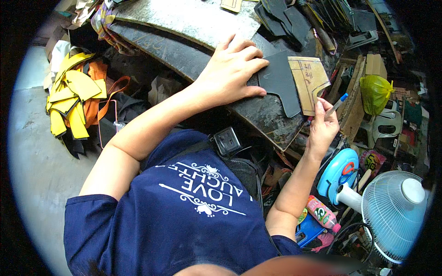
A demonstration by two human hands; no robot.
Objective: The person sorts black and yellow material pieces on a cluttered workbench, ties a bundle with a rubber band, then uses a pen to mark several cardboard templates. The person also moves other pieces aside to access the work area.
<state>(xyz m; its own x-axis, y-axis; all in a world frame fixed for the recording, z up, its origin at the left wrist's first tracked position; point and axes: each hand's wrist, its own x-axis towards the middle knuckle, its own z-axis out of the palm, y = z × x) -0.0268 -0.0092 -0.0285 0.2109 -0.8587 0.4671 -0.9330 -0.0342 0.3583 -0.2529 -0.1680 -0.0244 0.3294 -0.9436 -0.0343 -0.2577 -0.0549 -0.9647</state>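
My left hand lies with spread fingers on the dark work table, its fingertips at the edge of a dark grey flat cut-out piece. To the right of that piece, my right hand pinches the lower corner of a tan cardboard template with a notched edge and pen marks. A pen with a blue end also sits between the fingers of this hand. The template stands beside the grey piece; whether the two touch, I cannot tell.
A pale board covers the table's far side. Stacked dark cut pieces lie at the back right. Yellow pieces are heaped at left. A fan, a pink bottle and a yellow-green bag stand at right.
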